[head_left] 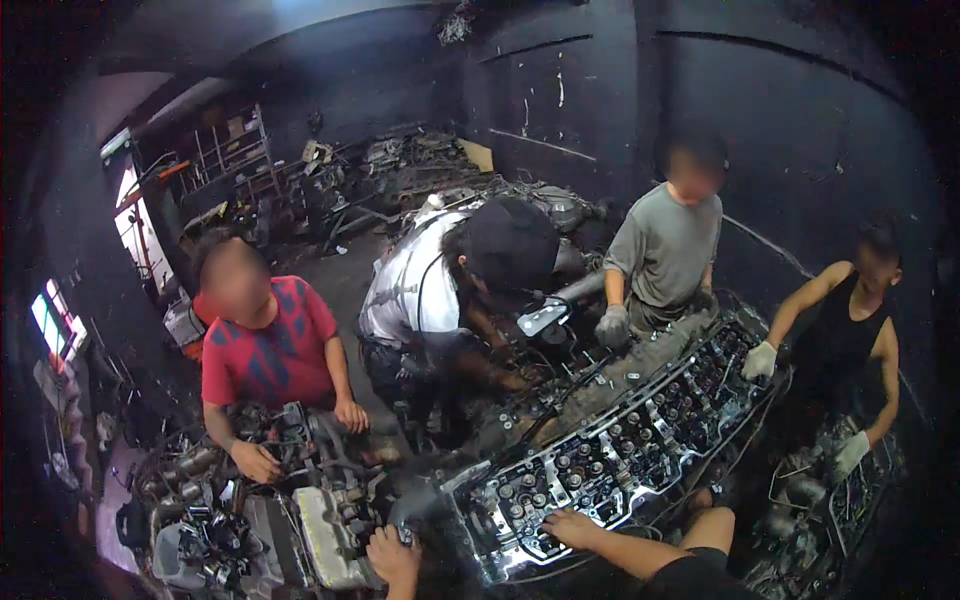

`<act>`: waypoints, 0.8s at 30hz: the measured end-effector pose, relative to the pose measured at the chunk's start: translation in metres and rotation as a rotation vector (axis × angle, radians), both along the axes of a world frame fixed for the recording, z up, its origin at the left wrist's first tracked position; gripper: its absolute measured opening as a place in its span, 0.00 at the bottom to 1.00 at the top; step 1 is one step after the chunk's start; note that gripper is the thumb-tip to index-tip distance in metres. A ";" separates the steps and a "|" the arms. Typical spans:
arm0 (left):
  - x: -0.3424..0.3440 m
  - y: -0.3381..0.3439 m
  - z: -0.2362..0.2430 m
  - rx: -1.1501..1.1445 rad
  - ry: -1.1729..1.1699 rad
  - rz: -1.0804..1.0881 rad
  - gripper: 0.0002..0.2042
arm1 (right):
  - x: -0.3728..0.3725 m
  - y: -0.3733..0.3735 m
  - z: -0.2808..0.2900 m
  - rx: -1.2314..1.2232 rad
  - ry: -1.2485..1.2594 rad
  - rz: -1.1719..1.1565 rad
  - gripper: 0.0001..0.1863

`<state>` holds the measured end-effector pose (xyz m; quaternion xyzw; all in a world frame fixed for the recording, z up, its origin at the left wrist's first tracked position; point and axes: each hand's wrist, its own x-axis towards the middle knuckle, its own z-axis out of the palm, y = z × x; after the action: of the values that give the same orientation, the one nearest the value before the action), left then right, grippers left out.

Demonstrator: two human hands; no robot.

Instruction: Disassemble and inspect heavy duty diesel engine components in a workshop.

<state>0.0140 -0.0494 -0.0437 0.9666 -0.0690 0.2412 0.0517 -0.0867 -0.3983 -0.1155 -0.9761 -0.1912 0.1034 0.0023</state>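
Low in the picture, my left hand [393, 560] curls round a small dark metallic object I cannot make out, beside a pale engine cover [330, 525]. My right hand [572, 530] rests with fingers apart on the exposed top of a long engine cylinder head [625, 445], among shiny valve parts. Just left of the pale cover, a plastic tray [180, 568] holds several metal parts.
Four other people surround the engines: one in red [265, 360], one bent over in white [410, 280], one in grey [660, 250], one gloved in black [850, 340]. Engine assemblies [820, 500] crowd the right. Piled parts [390, 165] and a shelf rack [235, 150] stand behind.
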 end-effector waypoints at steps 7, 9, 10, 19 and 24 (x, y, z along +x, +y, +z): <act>-0.001 -0.002 0.015 -0.034 0.134 0.063 0.18 | 0.011 -0.003 -0.025 0.041 0.116 -0.132 0.15; -0.001 0.000 0.013 -0.014 0.176 0.058 0.16 | -0.001 -0.002 0.011 0.151 -0.066 -0.049 0.13; 0.000 -0.003 0.009 0.013 0.152 0.043 0.17 | -0.009 -0.003 0.018 0.108 -0.048 -0.077 0.17; -0.005 -0.005 0.016 -0.025 0.116 0.030 0.19 | 0.004 -0.003 0.018 0.014 0.099 0.007 0.16; -0.006 0.000 0.012 -0.023 0.168 0.082 0.20 | 0.004 0.003 0.028 0.049 0.032 -0.049 0.16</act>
<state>0.0081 -0.0499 -0.0316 0.9848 -0.0220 0.1620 0.0586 -0.0830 -0.3951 -0.0871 -0.9784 -0.1694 0.1140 0.0317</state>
